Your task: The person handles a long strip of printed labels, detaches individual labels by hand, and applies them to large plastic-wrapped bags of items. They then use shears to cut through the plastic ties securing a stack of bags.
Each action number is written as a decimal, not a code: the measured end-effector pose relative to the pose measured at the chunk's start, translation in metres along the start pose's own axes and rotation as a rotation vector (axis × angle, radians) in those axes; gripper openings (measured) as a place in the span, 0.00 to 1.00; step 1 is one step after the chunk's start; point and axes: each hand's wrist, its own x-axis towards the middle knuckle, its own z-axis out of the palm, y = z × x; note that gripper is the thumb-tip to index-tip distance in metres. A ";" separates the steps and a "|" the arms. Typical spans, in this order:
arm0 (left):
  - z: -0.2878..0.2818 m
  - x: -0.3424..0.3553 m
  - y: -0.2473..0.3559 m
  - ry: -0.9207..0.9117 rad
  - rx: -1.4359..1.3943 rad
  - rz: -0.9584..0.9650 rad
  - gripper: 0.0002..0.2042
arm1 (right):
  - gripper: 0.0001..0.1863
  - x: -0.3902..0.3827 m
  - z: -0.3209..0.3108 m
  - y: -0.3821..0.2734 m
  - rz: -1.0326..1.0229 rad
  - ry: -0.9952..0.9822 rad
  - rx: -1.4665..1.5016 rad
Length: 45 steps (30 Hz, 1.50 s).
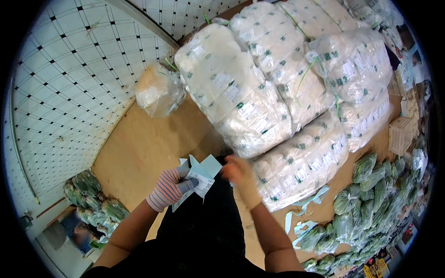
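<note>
My left hand (169, 187), in a striped knit glove with grey fingertips, grips several light-blue and white printed paper labels (206, 167) low in front of me. My right hand (238, 178), in an orange and tan glove, is at the labels' right edge, its fingers blurred; whether it holds one cannot be made out. Just beyond both hands lie large plastic-wrapped white bales (227, 88) with rows of labels on them. A smaller wrapped bale (320, 162) lies beside my right hand.
A loose wrapped bundle (157, 90) stands by the tiled wall (69, 69). Bagged green produce is heaped at right (371, 204) and left (88, 199). Blue strips (310, 199) lie on the brown floor (123, 148). A box (401, 134) is at right, a person (79, 234) at lower left.
</note>
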 end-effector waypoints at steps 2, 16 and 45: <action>0.001 -0.001 0.011 0.021 -0.147 0.084 0.08 | 0.23 -0.035 0.031 -0.050 0.017 -0.054 0.119; 0.020 0.009 0.031 -0.198 -0.506 0.209 0.14 | 0.25 -0.031 0.038 -0.104 -0.050 0.293 0.668; 0.006 -0.004 -0.008 -0.021 0.325 0.307 0.10 | 0.07 -0.029 -0.004 -0.014 0.108 0.341 0.680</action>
